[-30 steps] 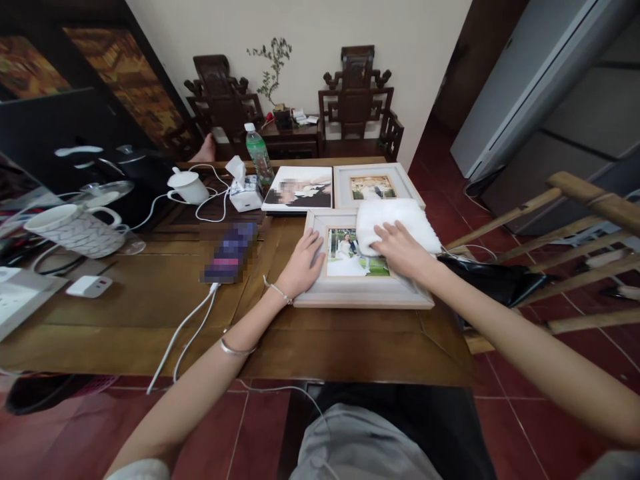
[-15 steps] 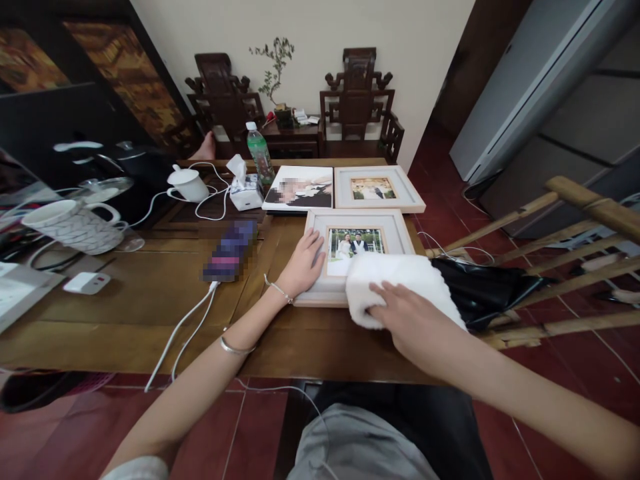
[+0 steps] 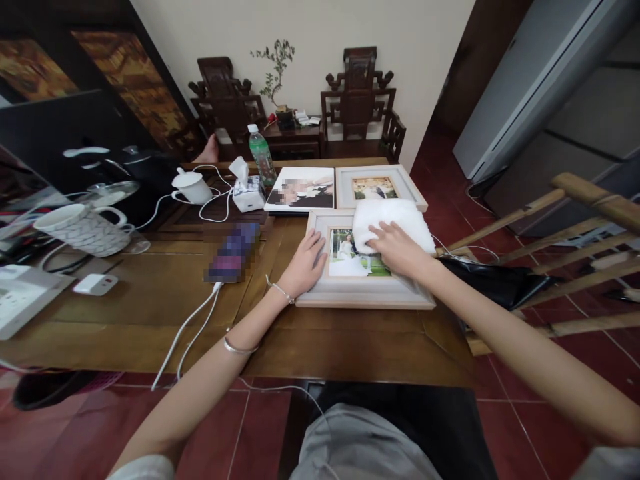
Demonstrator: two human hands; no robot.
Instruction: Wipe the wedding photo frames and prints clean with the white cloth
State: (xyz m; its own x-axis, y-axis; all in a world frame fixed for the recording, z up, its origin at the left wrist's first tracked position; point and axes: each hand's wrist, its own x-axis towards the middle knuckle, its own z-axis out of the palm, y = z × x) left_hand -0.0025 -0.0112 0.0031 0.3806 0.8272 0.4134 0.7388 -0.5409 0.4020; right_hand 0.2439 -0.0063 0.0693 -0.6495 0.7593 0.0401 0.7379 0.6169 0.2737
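Observation:
A light wooden picture frame with a photo of two people lies flat near the table's front edge. My left hand rests on the frame's left side, fingers stretched out. My right hand holds a fluffy white cloth against the frame's upper right part, where the cloth covers some of the photo. Just behind lie a second picture frame and a white-edged photo panel, side by side.
To the left lie a phone on a white cable, a tissue box, a green-labelled bottle, a lidded cup, a patterned mug and a power strip. A bamboo chair stands at the right.
My right hand has moved the white cloth from the frame's lower right corner up to its upper right part, uncovering the lower edge. My left hand stays in place.

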